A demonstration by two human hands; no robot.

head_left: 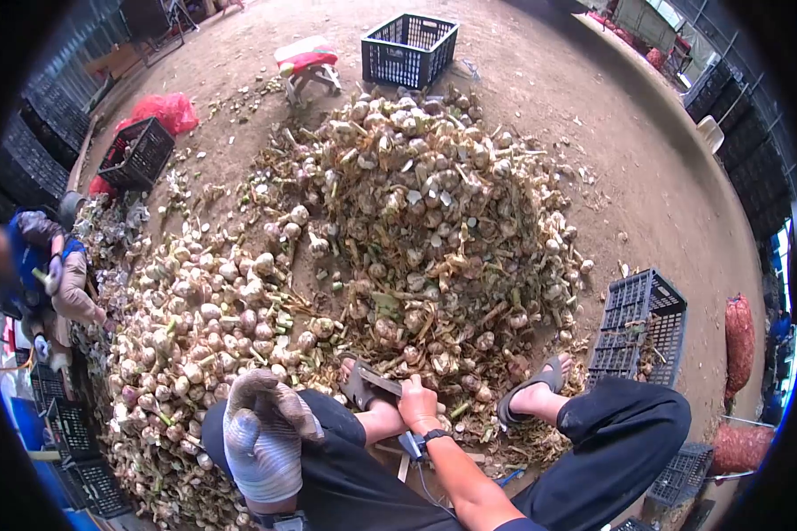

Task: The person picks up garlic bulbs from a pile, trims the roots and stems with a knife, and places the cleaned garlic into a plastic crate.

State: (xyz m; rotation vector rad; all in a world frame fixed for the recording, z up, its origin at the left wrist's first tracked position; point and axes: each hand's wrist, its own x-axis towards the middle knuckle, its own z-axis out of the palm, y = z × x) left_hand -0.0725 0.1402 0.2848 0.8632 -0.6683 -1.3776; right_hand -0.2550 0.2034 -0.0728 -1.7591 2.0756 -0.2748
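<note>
My right hand, bare with a dark wristband, is closed in front of my lap. It holds a flat grey blade, seemingly a knife, which points left over my sandalled foot. My left hand wears a pale striped work glove with soiled fingertips. It is raised above my left thigh, its fingers bent and parted from the thumb, with nothing visible between them. Trimmed garlic bulbs lie heaped to the left of my legs. Ahead stands a larger mound of garlic with dry stalks and leaves.
Black plastic crates stand at the back, at the left and, tipped, by my right knee. A low stool with a red cushion is at the back. A person sits at far left. Red mesh sacks stand right.
</note>
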